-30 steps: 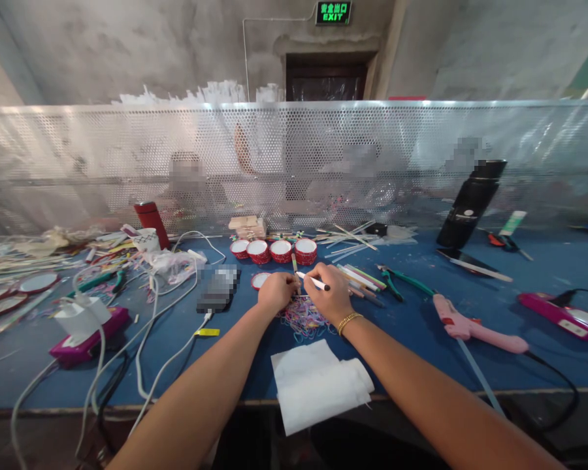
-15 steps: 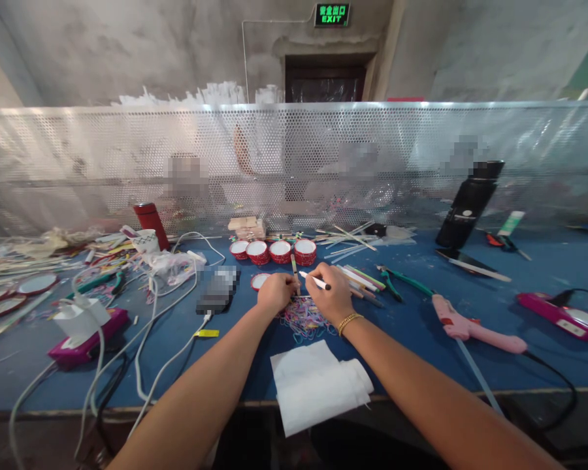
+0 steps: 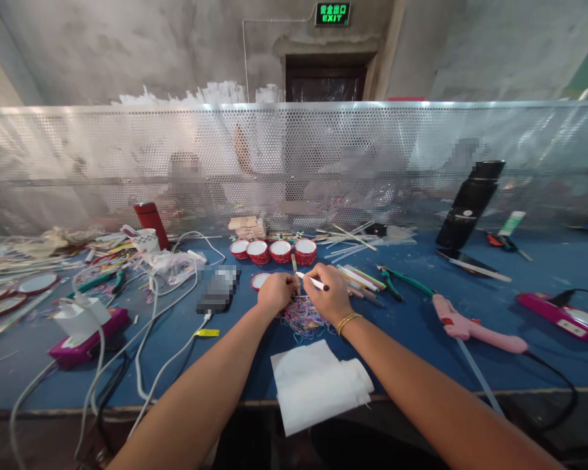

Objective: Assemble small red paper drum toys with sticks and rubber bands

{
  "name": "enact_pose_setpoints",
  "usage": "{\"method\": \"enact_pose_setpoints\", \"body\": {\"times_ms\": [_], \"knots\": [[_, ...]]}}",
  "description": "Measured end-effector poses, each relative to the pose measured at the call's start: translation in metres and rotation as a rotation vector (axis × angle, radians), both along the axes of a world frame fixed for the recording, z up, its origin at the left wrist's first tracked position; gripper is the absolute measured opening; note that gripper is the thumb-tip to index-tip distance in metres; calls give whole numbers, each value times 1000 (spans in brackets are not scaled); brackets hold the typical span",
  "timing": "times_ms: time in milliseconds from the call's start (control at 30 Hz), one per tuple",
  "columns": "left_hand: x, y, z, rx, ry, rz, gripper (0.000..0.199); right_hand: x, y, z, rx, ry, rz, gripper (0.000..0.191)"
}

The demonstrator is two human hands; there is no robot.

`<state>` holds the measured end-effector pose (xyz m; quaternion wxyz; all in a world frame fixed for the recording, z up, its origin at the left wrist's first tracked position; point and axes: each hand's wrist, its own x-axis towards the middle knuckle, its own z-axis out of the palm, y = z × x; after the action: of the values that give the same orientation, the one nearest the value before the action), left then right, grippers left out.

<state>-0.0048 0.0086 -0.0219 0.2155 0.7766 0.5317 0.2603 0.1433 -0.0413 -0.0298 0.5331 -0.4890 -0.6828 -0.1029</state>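
Observation:
My right hand [image 3: 334, 294] is closed round a white marker pen [image 3: 317, 282] with a black end, its tip pointing left. Close beside it, my left hand [image 3: 277, 292] pinches a thin, light-coloured stick [image 3: 294, 264], which stands roughly upright between the two hands. The pen tip is at the stick; whether they touch I cannot tell. Below both hands lies a heap of thin coloured loops [image 3: 304, 318]. A small round red-rimmed piece [image 3: 259, 281] shows partly behind my left hand. Several coloured markers [image 3: 365, 279] lie right of my right hand.
Stacks of red-rimmed white discs [image 3: 280, 251] stand behind the hands. White cloth [image 3: 318, 388] lies at the front edge. A phone [image 3: 219, 289] and cables are on the left; green pliers [image 3: 406, 282], a pink glue gun [image 3: 470, 326] and a tilted black bottle [image 3: 470, 205] are on the right.
My right hand and the marker pen have shifted very slightly left. My left hand and the stick stay in place.

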Motion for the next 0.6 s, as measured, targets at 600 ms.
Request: {"method": "enact_pose_setpoints", "body": {"times_ms": [600], "knots": [[0, -1, 1, 9, 33, 22, 19, 0, -1, 0, 6, 8, -16, 17]]}}
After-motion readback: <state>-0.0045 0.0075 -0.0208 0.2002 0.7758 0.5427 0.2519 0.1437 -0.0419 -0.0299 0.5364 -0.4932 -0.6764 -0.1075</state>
